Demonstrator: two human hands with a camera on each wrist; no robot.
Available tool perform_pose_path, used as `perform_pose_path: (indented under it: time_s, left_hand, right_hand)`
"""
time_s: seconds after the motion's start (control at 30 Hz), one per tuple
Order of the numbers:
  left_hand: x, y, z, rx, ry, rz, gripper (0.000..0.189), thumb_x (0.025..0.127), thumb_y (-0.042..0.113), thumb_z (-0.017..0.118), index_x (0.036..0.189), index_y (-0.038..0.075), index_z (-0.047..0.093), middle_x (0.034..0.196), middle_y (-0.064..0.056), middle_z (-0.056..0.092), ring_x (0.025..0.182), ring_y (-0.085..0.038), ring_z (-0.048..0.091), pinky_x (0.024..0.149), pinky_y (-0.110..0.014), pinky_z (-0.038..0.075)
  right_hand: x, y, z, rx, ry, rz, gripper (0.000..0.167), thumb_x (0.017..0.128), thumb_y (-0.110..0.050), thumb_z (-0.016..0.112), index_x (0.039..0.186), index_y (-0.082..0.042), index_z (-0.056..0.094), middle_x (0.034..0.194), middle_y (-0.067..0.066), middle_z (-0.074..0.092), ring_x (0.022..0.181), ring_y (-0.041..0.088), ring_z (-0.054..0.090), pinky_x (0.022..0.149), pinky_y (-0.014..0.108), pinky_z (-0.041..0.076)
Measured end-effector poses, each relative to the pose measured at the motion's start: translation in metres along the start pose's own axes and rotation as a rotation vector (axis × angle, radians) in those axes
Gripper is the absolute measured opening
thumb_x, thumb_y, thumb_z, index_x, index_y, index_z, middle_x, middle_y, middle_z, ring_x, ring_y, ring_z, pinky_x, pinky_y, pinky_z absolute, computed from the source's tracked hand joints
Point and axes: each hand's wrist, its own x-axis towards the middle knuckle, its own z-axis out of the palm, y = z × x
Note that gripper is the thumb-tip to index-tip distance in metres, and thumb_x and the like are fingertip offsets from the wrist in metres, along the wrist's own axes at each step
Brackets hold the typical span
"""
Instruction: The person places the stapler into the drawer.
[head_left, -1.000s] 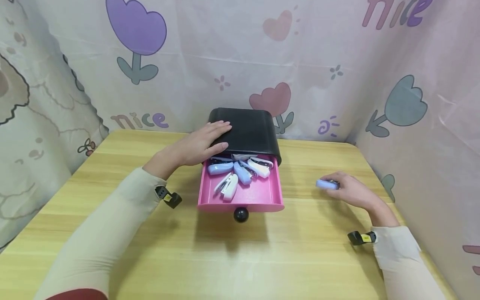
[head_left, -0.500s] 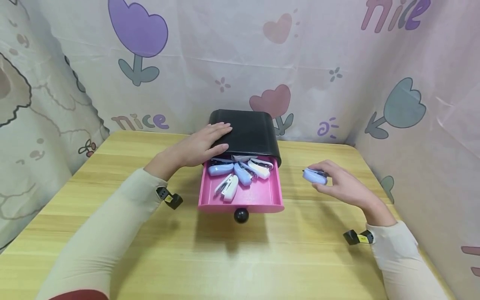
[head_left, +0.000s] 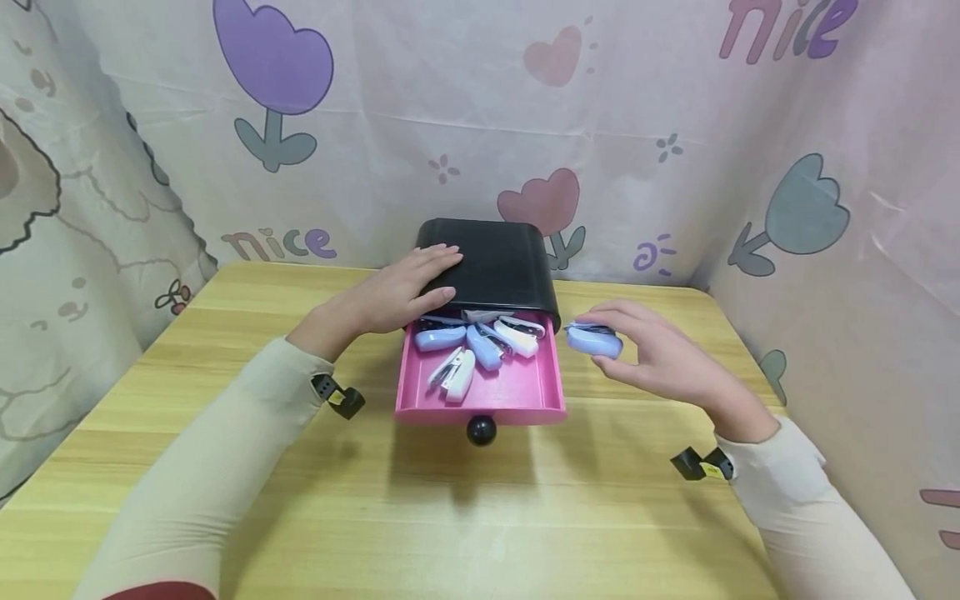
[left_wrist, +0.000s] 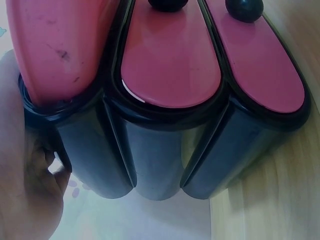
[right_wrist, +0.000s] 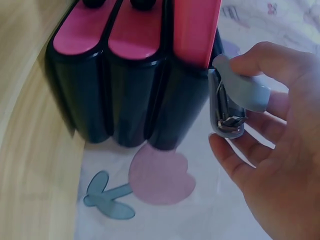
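A black drawer unit [head_left: 502, 262] stands on the table with its pink top drawer [head_left: 525, 390] pulled out. My left hand [head_left: 386, 296] rests on the unit's top at the left edge, fingers extended. In the drawer lie a white stapler [head_left: 460, 377] near the front, and behind it a blue stapler [head_left: 440, 337], another blue stapler [head_left: 485, 348] and a second white stapler [head_left: 517, 337]. Just right of the drawer, my right hand [head_left: 663, 354] holds a light blue stapler [head_left: 594, 340] between thumb and fingers. The right wrist view shows that stapler [right_wrist: 250, 95] in the grip.
Below the pulled-out drawer, two shut pink drawers show in the left wrist view, a middle drawer [left_wrist: 170, 60] and a lower drawer [left_wrist: 267, 65]. A black knob [head_left: 482, 430] juts from the top drawer's front. Patterned fabric [head_left: 390, 100] hangs behind the wooden table [head_left: 480, 533].
My right hand has moved left with the blue stapler, from the table's right side to beside the drawer. The left hand and the drawer have stayed in place.
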Motion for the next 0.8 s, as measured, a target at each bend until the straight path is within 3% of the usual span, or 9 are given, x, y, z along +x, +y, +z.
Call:
perform_pose_path:
  time_s: [0.2,0.8]
  left_hand:
    - [-0.001,0.000,0.000,0.011,-0.004,-0.008,0.067,0.100,0.052,0.040,0.156,0.016,0.027,0.161,-0.005,0.020,0.149,-0.023,0.011,0.118,-0.049,0.012]
    - [-0.002,0.001,0.000,0.003,0.015,0.012,0.067,0.101,0.052,0.040,0.155,0.016,0.028,0.161,-0.005,0.021,0.149,-0.023,0.012,0.118,-0.048,0.012]
  right_hand:
    - [0.012,-0.016,0.002,-0.033,0.012,-0.132,0.048,0.082,-0.014,0.078,0.127,-0.012,0.063,0.125,0.002,0.060,0.113,0.021,0.054,0.092,0.046,0.049]
    - [0.036,-0.046,0.020,0.018,-0.164,-0.285,0.043,0.088,-0.025,0.072,0.130,-0.020,0.063,0.133,-0.005,0.058,0.126,0.017,0.047,0.102,0.046,0.042]
